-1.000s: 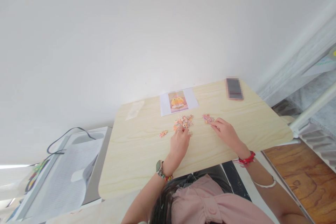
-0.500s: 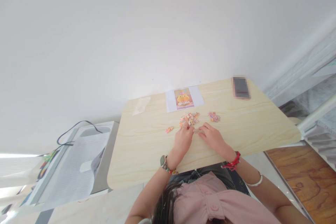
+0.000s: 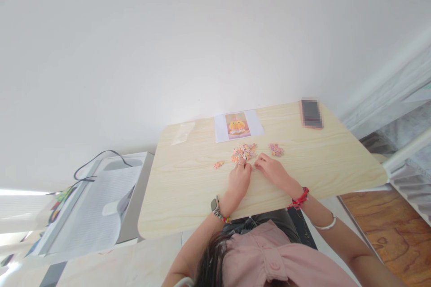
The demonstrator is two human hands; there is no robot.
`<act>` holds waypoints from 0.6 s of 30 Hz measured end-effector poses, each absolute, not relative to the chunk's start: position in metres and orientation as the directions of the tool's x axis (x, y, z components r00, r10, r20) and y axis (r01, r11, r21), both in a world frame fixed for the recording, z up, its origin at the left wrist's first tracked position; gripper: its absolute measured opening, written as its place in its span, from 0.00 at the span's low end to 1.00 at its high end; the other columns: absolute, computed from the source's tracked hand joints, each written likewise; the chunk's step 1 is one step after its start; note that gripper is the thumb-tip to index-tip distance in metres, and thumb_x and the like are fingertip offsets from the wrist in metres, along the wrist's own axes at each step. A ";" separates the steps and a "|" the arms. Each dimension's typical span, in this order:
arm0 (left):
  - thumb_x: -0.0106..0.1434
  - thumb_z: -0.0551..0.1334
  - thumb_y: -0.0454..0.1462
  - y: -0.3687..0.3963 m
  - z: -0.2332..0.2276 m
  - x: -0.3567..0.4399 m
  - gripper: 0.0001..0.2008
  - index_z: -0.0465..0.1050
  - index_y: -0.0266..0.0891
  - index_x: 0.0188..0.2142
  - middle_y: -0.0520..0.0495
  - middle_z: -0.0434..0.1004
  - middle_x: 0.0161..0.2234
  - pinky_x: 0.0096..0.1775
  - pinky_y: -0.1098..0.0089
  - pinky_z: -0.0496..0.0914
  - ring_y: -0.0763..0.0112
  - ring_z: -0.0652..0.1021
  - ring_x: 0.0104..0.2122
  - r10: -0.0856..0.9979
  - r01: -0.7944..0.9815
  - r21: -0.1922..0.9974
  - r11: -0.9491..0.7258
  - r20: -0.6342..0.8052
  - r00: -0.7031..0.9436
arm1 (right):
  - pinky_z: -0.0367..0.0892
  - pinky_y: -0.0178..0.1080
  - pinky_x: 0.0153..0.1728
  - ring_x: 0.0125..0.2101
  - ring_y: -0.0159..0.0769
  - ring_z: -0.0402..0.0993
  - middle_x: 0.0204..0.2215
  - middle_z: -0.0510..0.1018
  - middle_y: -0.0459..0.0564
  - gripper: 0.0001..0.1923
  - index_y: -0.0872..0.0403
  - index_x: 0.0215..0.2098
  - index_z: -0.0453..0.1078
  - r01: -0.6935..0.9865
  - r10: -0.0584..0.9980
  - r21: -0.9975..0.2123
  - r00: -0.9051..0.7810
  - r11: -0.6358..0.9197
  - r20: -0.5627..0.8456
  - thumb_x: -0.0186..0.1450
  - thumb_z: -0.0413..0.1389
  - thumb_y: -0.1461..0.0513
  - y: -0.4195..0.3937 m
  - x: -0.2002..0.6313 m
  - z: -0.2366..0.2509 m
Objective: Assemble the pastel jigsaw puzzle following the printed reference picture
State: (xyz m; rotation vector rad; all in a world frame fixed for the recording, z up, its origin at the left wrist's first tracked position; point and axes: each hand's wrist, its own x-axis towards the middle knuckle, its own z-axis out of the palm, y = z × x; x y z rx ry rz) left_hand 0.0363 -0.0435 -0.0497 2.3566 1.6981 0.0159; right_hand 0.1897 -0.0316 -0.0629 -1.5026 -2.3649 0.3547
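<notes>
My left hand (image 3: 239,180) and my right hand (image 3: 273,171) rest on a light wooden table (image 3: 188,197), fingertips meeting on a small puzzle piece (image 3: 252,167) that is mostly hidden under them. Just beyond my fingers lies a pile of colourful puzzle pieces (image 3: 244,152). To its right is a smaller joined cluster (image 3: 276,149), and a single piece group (image 3: 218,164) lies to the left. My left wrist has a watch and a bead bracelet, my right a red cord.
A printed reference picture (image 3: 237,125) lies at the table's far edge, with a clear plastic bag (image 3: 183,133) to its left and a phone (image 3: 311,113) at the far right corner. A white appliance with a black cable (image 3: 97,206) stands left of the table.
My right hand left the small cluster on the right and moved left to meet my left hand by the main pile. The view shifted slightly.
</notes>
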 end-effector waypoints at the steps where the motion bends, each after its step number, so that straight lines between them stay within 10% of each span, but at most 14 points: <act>1: 0.65 0.46 0.34 -0.043 -0.049 0.036 0.12 0.66 0.40 0.39 0.44 0.65 0.43 0.32 0.72 0.65 0.70 0.72 0.35 0.934 0.932 0.199 -0.304 -0.131 0.333 | 0.61 0.33 0.27 0.30 0.32 0.68 0.33 0.70 0.48 0.09 0.53 0.30 0.68 0.825 0.908 -0.380 -0.395 0.418 0.140 0.64 0.47 0.64 -0.033 0.191 -0.063; 18: 0.65 0.43 0.33 0.005 -0.050 0.110 0.13 0.64 0.37 0.42 0.44 0.64 0.38 0.28 0.72 0.64 0.67 0.70 0.35 0.794 0.778 0.157 -0.608 0.133 0.593 | 0.65 0.37 0.36 0.33 0.35 0.69 0.32 0.71 0.49 0.10 0.53 0.33 0.70 0.834 0.948 -0.476 -0.162 0.280 0.274 0.63 0.47 0.62 -0.025 0.268 -0.057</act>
